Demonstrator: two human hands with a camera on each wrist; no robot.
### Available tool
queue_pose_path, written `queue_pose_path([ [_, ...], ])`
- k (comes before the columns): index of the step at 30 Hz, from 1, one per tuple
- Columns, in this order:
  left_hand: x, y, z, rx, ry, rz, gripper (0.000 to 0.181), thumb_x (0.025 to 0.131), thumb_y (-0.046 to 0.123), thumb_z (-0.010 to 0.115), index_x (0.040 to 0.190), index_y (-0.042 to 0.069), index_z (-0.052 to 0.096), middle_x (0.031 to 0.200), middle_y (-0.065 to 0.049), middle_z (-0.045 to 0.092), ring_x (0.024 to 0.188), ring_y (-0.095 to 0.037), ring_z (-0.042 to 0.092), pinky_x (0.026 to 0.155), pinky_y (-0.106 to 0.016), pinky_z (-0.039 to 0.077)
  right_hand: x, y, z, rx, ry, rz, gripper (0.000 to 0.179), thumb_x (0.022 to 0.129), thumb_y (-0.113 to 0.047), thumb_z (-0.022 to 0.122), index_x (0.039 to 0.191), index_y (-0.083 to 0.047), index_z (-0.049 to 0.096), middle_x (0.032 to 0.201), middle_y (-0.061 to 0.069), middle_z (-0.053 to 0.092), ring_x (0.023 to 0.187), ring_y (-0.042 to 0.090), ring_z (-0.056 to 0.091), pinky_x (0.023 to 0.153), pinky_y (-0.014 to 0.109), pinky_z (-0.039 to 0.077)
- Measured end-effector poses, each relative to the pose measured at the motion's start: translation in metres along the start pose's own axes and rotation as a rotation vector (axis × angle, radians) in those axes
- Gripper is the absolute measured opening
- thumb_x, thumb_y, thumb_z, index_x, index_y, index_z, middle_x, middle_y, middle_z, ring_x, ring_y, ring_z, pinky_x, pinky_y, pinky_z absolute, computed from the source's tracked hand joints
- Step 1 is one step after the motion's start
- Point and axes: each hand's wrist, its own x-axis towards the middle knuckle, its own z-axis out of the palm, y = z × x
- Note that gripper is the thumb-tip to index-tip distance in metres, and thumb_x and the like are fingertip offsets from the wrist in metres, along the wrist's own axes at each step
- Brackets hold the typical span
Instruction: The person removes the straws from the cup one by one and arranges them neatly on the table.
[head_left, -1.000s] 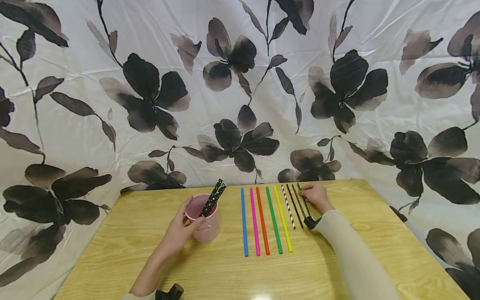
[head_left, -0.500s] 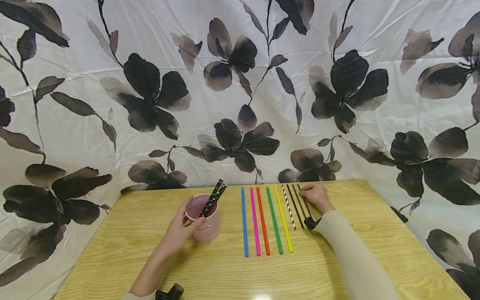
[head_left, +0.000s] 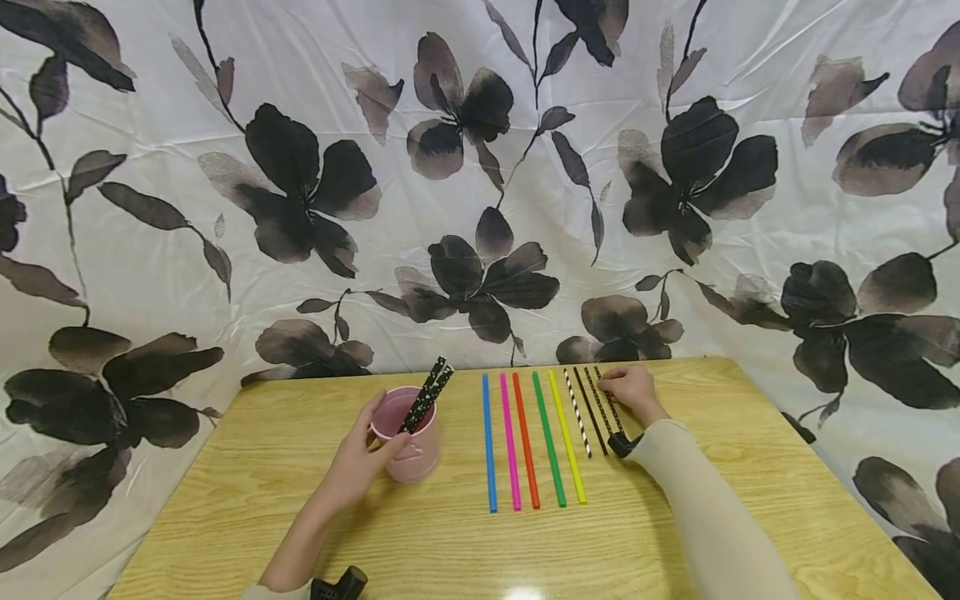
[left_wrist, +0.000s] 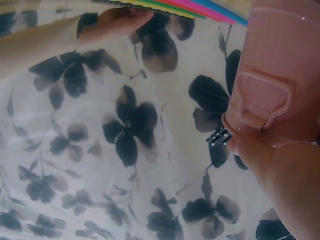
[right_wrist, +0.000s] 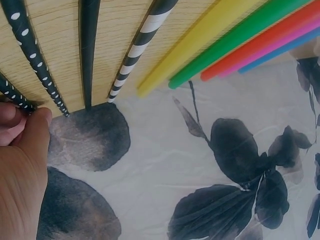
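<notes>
My left hand (head_left: 352,471) grips a pink cup (head_left: 420,461) from its left side, thumb on the front. Two black straws with white dots (head_left: 426,400) lean out of the cup. In the left wrist view a moulded handle (left_wrist: 287,92) shows on the cup wall. Over at the far right of a row of straws, my right hand (head_left: 632,393) pinches a dotted black straw (right_wrist: 12,91) near its far end; this straw lies on the table. Beside it lies another dotted straw (right_wrist: 36,59), then a plain black straw (right_wrist: 88,50) and a black-and-white striped straw (right_wrist: 142,47).
Left of the striped straw lie yellow (head_left: 567,442), green (head_left: 550,442), red (head_left: 527,442), pink (head_left: 510,442) and blue (head_left: 489,442) straws, roughly parallel. A floral cloth (head_left: 480,192) hangs behind the wooden table (head_left: 435,550).
</notes>
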Motion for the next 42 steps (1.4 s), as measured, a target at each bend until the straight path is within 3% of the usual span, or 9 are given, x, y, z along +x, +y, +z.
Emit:
queue_pose_path([
  [5,-0.003,0.016,-0.001,-0.013,-0.012,-0.006,0.079,0.082,0.030,0.062,0.141,0.010,0.014,0.138,-0.018,0.024,0.124,-0.036,0.025,0.098,-0.048,0.025,0.001,-0.001,-0.001,0.015,0.004,0.009,0.026,0.072,-0.020,0.072,0.091,-0.002,0.069,0.084,0.010,0.063,0.054,0.010,0.055,0.045,0.016,0.044],
  [8,-0.004,0.021,-0.001,-0.016,-0.011,-0.009,0.078,0.082,0.030,0.062,0.141,0.011,0.015,0.139,-0.018,0.023,0.125,-0.036,0.024,0.098,-0.047,0.026,0.001,-0.002,-0.001,0.027,0.005,0.019,0.025,0.072,-0.020,0.072,0.090,-0.003,0.069,0.082,0.010,0.063,0.054,0.010,0.055,0.045,0.017,0.045],
  [16,0.000,0.000,-0.002,0.019,0.003,-0.003,0.077,0.081,0.037,0.061,0.141,0.021,0.015,0.139,-0.011,0.024,0.124,-0.033,0.027,0.096,-0.046,0.029,0.001,-0.002,0.001,0.186,0.019,0.072,0.026,0.076,-0.017,0.069,0.096,-0.001,0.067,0.084,0.012,0.062,0.057,0.013,0.058,0.044,0.019,0.046],
  [21,0.001,-0.005,-0.002,0.023,0.008,-0.015,0.078,0.081,0.037,0.062,0.141,0.021,0.015,0.139,-0.011,0.025,0.124,-0.033,0.028,0.097,-0.046,0.029,-0.005,-0.011,0.006,0.291,0.022,0.052,0.028,0.077,-0.017,0.068,0.101,-0.002,0.065,0.088,0.015,0.062,0.062,0.019,0.058,0.048,0.023,0.048],
  [26,0.002,-0.004,-0.003,0.021,0.004,-0.032,0.079,0.081,0.034,0.062,0.142,0.016,0.015,0.139,-0.014,0.024,0.124,-0.034,0.027,0.097,-0.047,0.027,-0.022,-0.040,0.014,0.369,-0.008,-0.025,0.026,0.079,-0.015,0.066,0.100,0.000,0.064,0.090,0.021,0.060,0.071,0.034,0.056,0.059,0.037,0.050],
  [29,0.003,-0.005,-0.003,0.004,-0.002,-0.027,0.080,0.081,0.033,0.063,0.141,0.014,0.015,0.139,-0.016,0.024,0.124,-0.035,0.026,0.097,-0.048,0.026,-0.037,-0.062,0.021,0.392,-0.037,-0.072,0.025,0.079,-0.015,0.066,0.099,0.001,0.064,0.085,0.020,0.061,0.071,0.033,0.057,0.065,0.042,0.050],
  [36,0.001,-0.003,-0.001,0.034,0.007,-0.030,0.078,0.081,0.038,0.061,0.141,0.022,0.015,0.139,-0.011,0.024,0.125,-0.032,0.027,0.098,-0.046,0.027,-0.068,-0.103,0.041,0.488,-0.165,-0.170,0.021,0.079,-0.015,0.067,0.094,0.000,0.065,0.085,0.018,0.062,0.073,0.033,0.057,0.065,0.041,0.051],
  [40,0.001,-0.001,0.000,0.030,0.012,-0.016,0.079,0.080,0.039,0.062,0.141,0.020,0.015,0.139,-0.012,0.025,0.124,-0.032,0.028,0.097,-0.045,0.028,-0.085,-0.123,0.052,0.509,-0.228,-0.226,0.021,0.080,-0.016,0.066,0.093,0.000,0.066,0.083,0.015,0.062,0.073,0.035,0.057,0.066,0.045,0.050],
  [42,0.001,-0.001,0.000,0.027,0.013,-0.010,0.080,0.080,0.039,0.062,0.141,0.018,0.015,0.139,-0.012,0.024,0.124,-0.032,0.027,0.097,-0.045,0.028,-0.092,-0.133,0.056,0.518,-0.262,-0.259,0.022,0.080,-0.017,0.066,0.094,0.001,0.065,0.082,0.014,0.063,0.070,0.031,0.057,0.063,0.041,0.051],
])
